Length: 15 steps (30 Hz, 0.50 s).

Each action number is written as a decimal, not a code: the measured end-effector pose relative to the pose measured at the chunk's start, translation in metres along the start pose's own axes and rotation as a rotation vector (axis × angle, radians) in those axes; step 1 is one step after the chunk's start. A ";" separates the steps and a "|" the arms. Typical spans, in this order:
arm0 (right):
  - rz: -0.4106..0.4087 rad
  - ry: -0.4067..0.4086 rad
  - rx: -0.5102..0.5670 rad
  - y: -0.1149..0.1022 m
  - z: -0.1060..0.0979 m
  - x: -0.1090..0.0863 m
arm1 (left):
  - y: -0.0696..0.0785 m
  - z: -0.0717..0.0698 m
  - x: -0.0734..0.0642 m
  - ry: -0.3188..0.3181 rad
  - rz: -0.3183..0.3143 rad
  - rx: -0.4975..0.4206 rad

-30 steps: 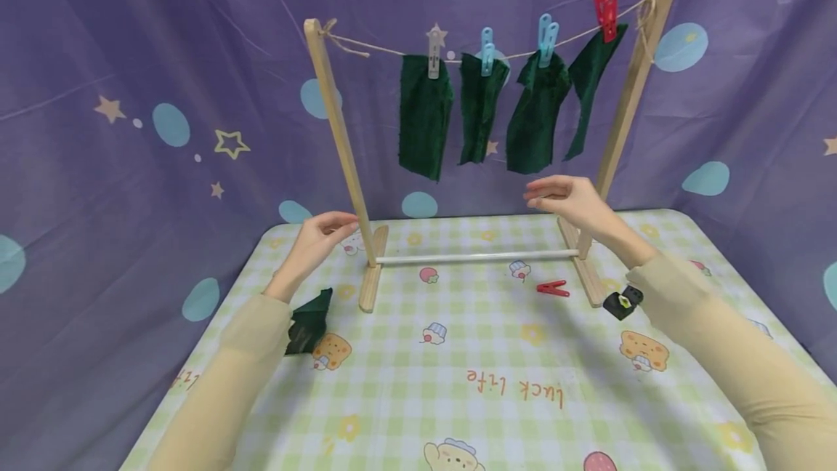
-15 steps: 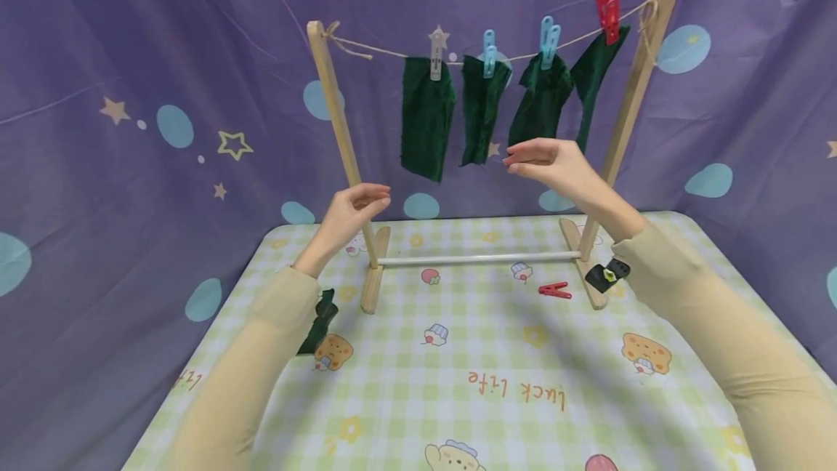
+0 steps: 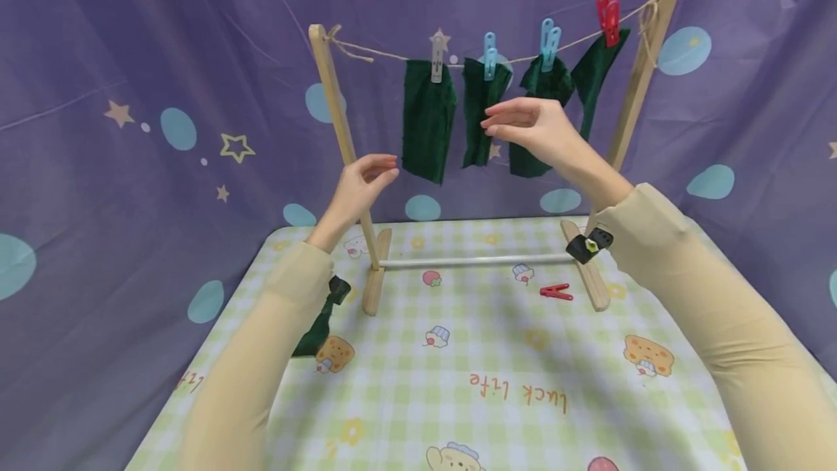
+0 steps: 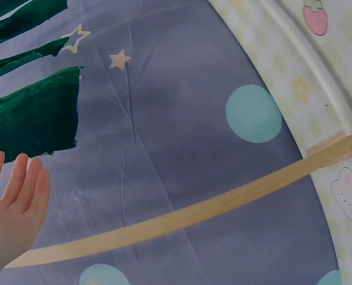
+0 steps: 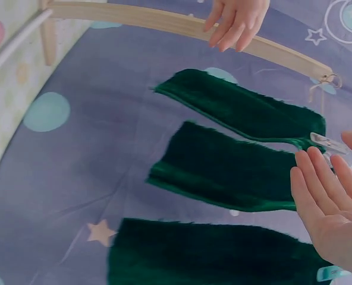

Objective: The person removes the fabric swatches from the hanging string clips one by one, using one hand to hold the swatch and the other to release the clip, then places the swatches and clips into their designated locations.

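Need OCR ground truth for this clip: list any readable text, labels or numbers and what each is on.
"luck life", red script, seen upside down and mirrored from the head view, on the tablecloth.
Small yellow-green mark on the black wrist device: too small to read.
Nothing else legible: clothespins, cloths and backdrop carry no text.

Bright, even light, soft shadows, slight wide-angle edge distortion

The only writing I can read is on the checked tablecloth (image 3: 418, 376) in front of me: orange handwritten letters, upside down from where I stand, at about six o'clock from the drying rack (image 3: 471, 260). Turned round they read "luck life" (image 3: 516, 389). Nothing else carries legible text.
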State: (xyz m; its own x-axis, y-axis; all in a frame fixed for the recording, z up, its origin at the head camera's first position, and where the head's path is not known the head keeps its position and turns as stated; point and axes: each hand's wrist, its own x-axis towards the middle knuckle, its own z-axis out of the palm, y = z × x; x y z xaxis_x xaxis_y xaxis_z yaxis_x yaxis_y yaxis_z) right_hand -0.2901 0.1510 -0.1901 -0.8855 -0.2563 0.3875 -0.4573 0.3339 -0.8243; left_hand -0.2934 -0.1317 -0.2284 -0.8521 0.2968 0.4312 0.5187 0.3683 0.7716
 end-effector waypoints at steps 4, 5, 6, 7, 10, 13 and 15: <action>-0.017 0.022 0.032 -0.014 -0.001 0.009 | 0.009 0.002 0.007 0.006 0.005 -0.009; -0.018 0.026 0.046 -0.017 -0.001 0.011 | 0.010 0.003 0.009 0.007 0.005 -0.010; -0.020 0.030 0.061 -0.020 -0.001 0.013 | 0.012 0.003 0.010 0.009 0.006 -0.016; -0.023 0.033 0.076 -0.023 0.000 0.015 | 0.012 0.003 0.012 0.012 0.007 -0.023; -0.030 0.044 0.115 -0.029 0.001 0.022 | 0.013 0.004 0.015 0.017 0.018 -0.033; -0.041 0.057 0.140 -0.034 0.002 0.027 | 0.003 0.005 0.023 0.018 0.023 -0.053; -0.050 0.063 0.150 -0.037 0.002 0.030 | -0.006 0.005 0.029 0.016 0.018 -0.048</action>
State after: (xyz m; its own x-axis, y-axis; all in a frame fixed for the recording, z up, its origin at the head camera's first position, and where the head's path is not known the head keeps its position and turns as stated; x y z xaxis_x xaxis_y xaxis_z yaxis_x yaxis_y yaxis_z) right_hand -0.2993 0.1287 -0.1487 -0.8676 -0.2099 0.4507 -0.4876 0.1821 -0.8538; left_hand -0.3207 -0.1211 -0.2230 -0.8440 0.2882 0.4523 0.5301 0.3198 0.7853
